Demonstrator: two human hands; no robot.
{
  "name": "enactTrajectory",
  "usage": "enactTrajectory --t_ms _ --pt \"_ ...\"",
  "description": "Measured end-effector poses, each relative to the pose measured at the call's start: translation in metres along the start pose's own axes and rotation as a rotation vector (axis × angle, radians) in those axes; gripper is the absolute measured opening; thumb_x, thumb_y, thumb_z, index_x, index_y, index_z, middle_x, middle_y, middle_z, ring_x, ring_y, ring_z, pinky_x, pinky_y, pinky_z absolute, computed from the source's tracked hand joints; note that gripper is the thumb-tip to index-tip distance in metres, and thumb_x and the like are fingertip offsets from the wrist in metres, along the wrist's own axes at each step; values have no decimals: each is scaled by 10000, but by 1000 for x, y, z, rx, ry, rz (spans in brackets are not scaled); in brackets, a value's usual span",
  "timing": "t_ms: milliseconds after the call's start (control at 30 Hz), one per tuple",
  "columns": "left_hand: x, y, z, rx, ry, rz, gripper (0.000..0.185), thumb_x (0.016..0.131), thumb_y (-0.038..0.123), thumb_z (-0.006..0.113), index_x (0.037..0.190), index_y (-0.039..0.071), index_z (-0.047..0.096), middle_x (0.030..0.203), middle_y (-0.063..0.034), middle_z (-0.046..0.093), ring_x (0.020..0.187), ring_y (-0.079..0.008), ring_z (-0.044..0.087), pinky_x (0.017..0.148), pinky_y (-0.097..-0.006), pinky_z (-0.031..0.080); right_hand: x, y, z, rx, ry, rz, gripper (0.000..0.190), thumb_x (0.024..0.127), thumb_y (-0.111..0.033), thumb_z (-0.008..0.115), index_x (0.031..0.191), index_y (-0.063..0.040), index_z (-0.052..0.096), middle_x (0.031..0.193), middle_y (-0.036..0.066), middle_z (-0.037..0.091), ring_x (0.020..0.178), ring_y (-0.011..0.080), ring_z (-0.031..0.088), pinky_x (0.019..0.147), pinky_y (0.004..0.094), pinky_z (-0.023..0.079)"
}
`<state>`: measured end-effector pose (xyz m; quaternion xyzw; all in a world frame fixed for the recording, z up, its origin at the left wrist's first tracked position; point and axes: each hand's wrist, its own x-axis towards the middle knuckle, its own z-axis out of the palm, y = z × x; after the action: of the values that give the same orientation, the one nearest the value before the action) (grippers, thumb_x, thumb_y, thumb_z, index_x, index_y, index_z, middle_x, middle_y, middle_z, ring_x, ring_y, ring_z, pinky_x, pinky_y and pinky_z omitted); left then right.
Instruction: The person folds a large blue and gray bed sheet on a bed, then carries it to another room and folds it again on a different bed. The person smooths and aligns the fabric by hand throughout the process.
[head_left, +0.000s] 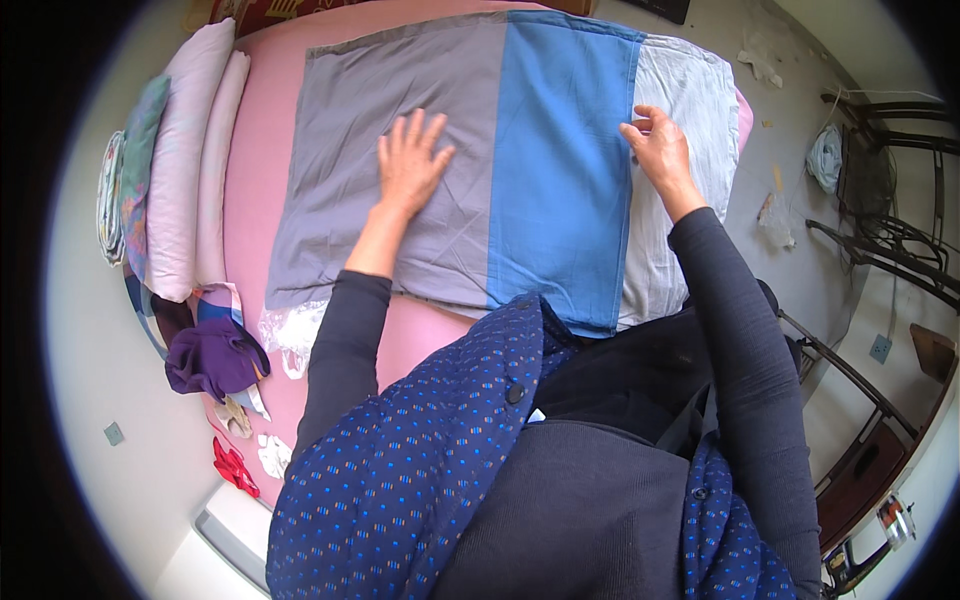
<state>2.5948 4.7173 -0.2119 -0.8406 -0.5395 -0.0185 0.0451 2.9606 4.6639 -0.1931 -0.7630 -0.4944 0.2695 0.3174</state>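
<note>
A large cloth with a grey panel and a blue panel (559, 172) lies spread over a pink bed sheet (251, 150). White fabric (686, 97) shows beyond the blue panel's right edge. My left hand (411, 161) rests on the grey part, palm down with the fingers spread. At the seam between the blue and white parts is my right hand (660, 146), its thumb and forefinger bent close together; whether any cloth is between them I cannot tell. Wrinkles run across the grey panel.
Rolled pink bedding (191, 157) and a green patterned cloth (142, 157) lie along the bed's left side. Nearer are a purple garment (214, 360), a clear plastic bag (292, 334) and a red cloth (234, 469). Dark-framed chairs (885, 255) stand at the right on the grey floor.
</note>
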Motion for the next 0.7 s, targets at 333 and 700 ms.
enactTrajectory --t_ms 333,700 --pt "111 -187 21 -233 301 -602 393 861 243 619 1191 34 579 1212 -181 574 1189 -332 510 989 -410 419 45 0 0 69 -17 308 302 846 -251 682 1086 -73 637 868 74 662 788 153 639 697 284 507" --pt "187 -301 35 -733 -4 -1030 517 865 359 639 1186 -42 586 1152 -172 634 1077 -279 588 955 -355 439 93 3 42 -791 185 -360 615 893 -582 470 1421 -269 421 1501 11 347 1398 281 243 1130 511 115"
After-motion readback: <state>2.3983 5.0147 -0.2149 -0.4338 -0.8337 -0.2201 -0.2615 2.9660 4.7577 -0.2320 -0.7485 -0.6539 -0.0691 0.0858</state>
